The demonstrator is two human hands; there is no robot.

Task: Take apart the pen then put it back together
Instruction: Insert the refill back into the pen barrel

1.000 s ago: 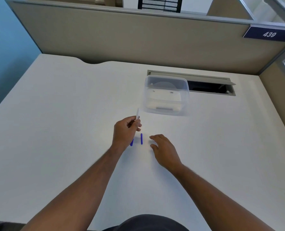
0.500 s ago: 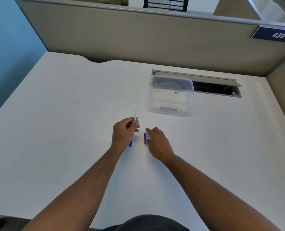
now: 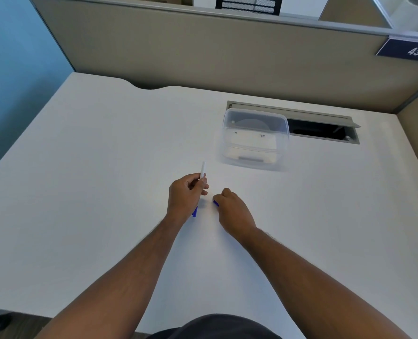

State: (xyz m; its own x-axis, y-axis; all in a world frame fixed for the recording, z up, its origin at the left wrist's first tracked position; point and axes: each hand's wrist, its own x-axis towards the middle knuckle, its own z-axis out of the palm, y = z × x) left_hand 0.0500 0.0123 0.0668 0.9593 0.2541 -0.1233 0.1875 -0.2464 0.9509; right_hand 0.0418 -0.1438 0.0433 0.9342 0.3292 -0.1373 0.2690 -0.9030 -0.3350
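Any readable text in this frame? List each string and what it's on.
"439": white digits on the dark blue plate fixed to the top of the cubicle partition, far right.
Clear plastic container: faint marks on it, too blurred to read.
No lettering shows on the pen parts or the desk.

From where I sit, the only writing I can read is the white number "439" on a dark blue sign (image 3: 407, 50) fixed to the top of the grey partition (image 3: 227, 52), far right. Nothing else before me carries legible text.
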